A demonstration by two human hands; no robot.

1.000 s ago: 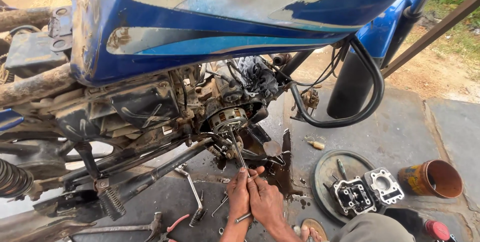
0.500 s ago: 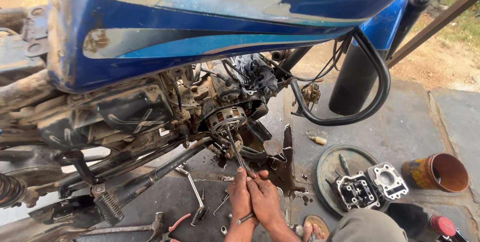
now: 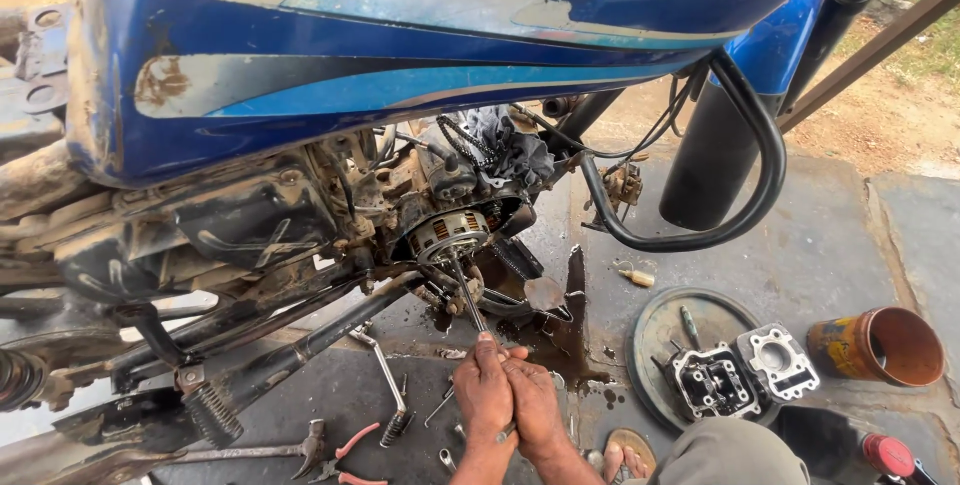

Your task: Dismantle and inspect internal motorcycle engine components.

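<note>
Single head-worn view, looking steeply down and forward from above the grip, where the left hand (image 3: 484, 388) and right hand (image 3: 535, 403) meet low in the frame. Range is close. The blue fuel tank (image 3: 400, 35) fills the frame above the grip; the round metal tray (image 3: 655, 330) lies right of it. No second view shares the scene.

Blue fuel tank (image 3: 420, 55) at twelve o'clock, rusty can (image 3: 880, 347) at four, round tray (image 3: 660, 330) with cylinder head (image 3: 712, 383) beside it, hammer (image 3: 250, 445) and red pliers (image 3: 350, 450) at seven.
</note>
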